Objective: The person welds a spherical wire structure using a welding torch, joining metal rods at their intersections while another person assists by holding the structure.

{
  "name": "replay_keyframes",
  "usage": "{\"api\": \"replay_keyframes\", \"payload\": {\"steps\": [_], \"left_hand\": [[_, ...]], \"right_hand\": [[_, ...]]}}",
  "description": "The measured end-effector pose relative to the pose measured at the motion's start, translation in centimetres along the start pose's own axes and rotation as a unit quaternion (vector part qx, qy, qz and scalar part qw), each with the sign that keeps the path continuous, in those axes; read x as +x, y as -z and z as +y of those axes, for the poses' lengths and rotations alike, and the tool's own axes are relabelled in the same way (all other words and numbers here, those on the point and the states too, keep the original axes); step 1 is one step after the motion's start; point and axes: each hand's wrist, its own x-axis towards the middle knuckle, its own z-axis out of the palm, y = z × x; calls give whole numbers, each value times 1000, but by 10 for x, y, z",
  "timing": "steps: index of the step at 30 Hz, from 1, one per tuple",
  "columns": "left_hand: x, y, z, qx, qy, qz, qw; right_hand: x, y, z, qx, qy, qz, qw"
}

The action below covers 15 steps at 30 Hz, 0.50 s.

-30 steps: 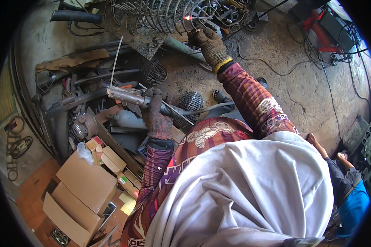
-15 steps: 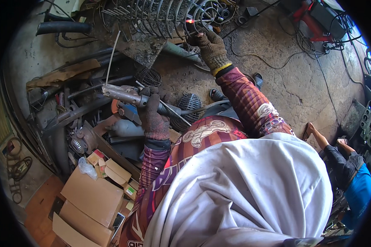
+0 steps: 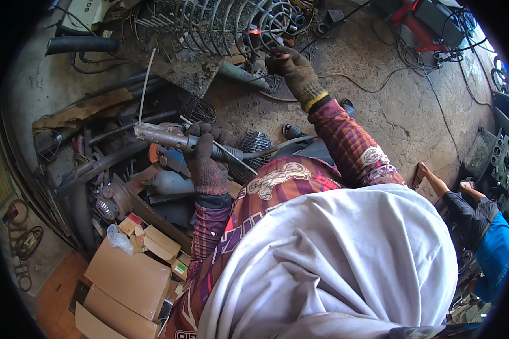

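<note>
In my gloved left hand (image 3: 207, 166) is a welding electrode holder (image 3: 164, 135), its grey grip wrapped by my fingers. A thin welding rod (image 3: 147, 85) stands up from the holder's jaw. A second pale rod (image 3: 232, 154) lies slanting along the same hand. My gloved right hand (image 3: 296, 73) is at the near right end of a cage of bent metal rods (image 3: 215, 25), just below its rings. Its fingers are curled, and what they hold, if anything, is hidden. A small spot on the cage glows orange-red (image 3: 255, 32).
The cage lies on a dirty metal-topped table (image 3: 195, 76). Cardboard boxes (image 3: 127, 271) and scrap metal fill the left side. Cables (image 3: 413, 56) cross the concrete floor by a red-and-dark machine (image 3: 418, 28). At the right is another person in blue (image 3: 495, 257).
My right hand has drawn slightly back and right from the cage's end. The glowing spot has dimmed a little. My left hand still grips the electrode holder.
</note>
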Motion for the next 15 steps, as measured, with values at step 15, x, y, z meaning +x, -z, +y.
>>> {"api": "replay_keyframes", "payload": {"steps": [15], "left_hand": [[-8,-47,-2,0,-38,-51,998]], "right_hand": [[-109,12,-87,-186,-101,-254,944]]}}
